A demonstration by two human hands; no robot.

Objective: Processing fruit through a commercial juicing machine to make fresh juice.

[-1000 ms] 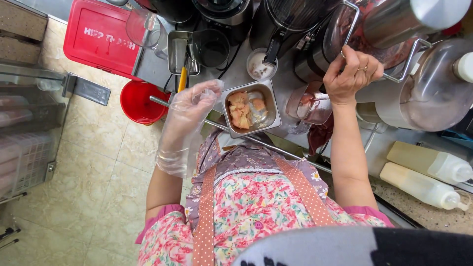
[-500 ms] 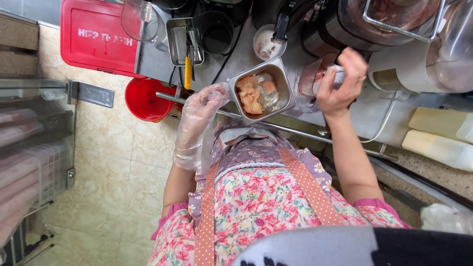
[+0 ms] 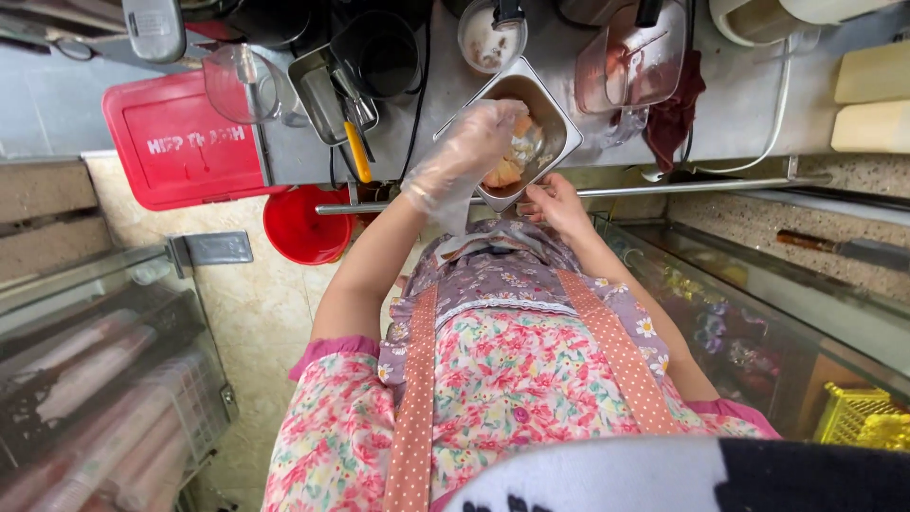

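Observation:
A rectangular metal pan [image 3: 561,121] holding pink-orange food pieces [image 3: 505,172] sits at the near edge of the steel counter. My left hand [image 3: 466,152], in a clear plastic glove, reaches into the pan over the pieces; the glove hides whether it grips one. My bare right hand [image 3: 555,203] is at the pan's near corner, fingers on its rim. I wear a floral apron.
A clear container of pink liquid [image 3: 630,62] and a dark red cloth [image 3: 675,112] lie right of the pan. A utensil tray [image 3: 332,95], measuring jug [image 3: 242,83], red box [image 3: 180,142] and red bucket [image 3: 303,223] are left. A glass case [image 3: 758,313] stands right.
My right hand dropped from the jars at the back to the pan's near rim. My gloved left hand moved from beside the pan into it. The view tilted down.

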